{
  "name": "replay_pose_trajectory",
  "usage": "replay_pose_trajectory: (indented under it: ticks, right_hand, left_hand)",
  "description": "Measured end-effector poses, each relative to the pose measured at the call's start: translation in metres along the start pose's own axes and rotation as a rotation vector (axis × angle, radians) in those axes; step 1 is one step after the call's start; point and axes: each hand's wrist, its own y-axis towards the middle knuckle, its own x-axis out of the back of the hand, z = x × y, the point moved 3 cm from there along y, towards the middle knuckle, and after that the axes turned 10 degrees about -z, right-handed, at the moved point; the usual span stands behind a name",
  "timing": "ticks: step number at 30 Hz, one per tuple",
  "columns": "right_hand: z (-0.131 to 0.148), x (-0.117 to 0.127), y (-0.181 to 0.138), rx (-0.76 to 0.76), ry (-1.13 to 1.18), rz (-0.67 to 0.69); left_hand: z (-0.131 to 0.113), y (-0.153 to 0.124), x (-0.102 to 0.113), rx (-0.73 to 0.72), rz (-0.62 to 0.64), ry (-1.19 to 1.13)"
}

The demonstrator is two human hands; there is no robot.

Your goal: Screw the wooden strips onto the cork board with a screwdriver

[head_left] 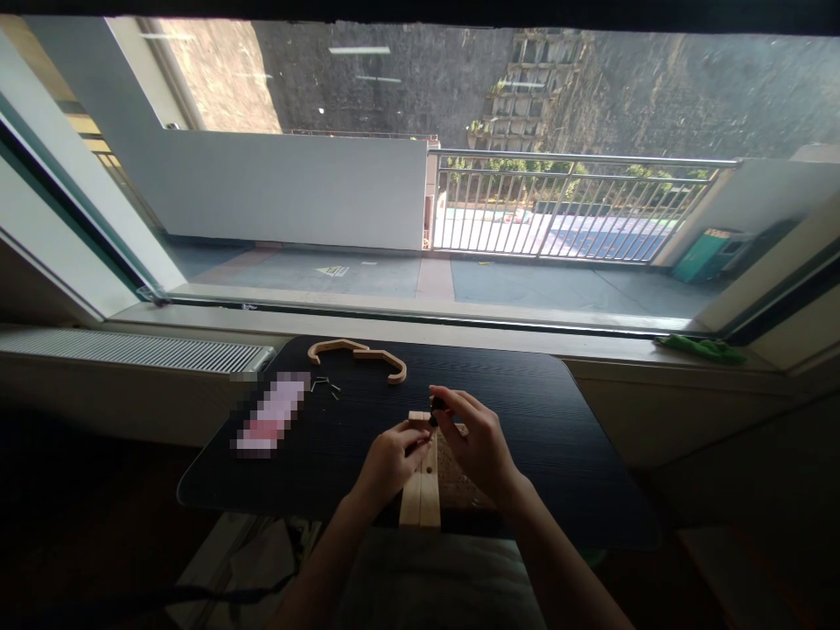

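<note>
The paired wooden bars (pixel 420 506) lie lengthwise at the near side of the worktop (pixel 564 472), beside the brown board (pixel 463 486). The left hand (pixel 392 457) rests over their left edge; the right hand (pixel 482 435) is just to their right. Expect stiff, fairly light, robust stock; hold by the long side edges, clear of the dark hole (pixel 429 470). The right hand pinches a small black handle (pixel 436 408) between thumb and fingertips. The left fingers are curled; whether they grip anything cannot be determined.
</note>
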Motion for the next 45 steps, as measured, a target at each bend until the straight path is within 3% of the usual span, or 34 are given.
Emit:
replay_pose_trajectory:
  ticks: [15, 27, 45]
  right_hand:
    - [-0.0067, -0.0024, -0.0036, -0.006, -0.002, -0.024]
    - [-0.0003, -0.0024, -0.0054, 0.073, -0.045, 0.026]
    - [-0.0041, -0.0027, -0.0052, -0.027, 0.055, 0.046]
  left_hand:
    - [-0.0015, 0.0005, 0.0014, 0.017, 0.021, -0.002]
    - [0.0014, 0.0003, -0.0004, -0.007, 0.031, 0.001]
    - [0.0048, 0.0007, -0.0015, 0.002, 0.046, -0.07]
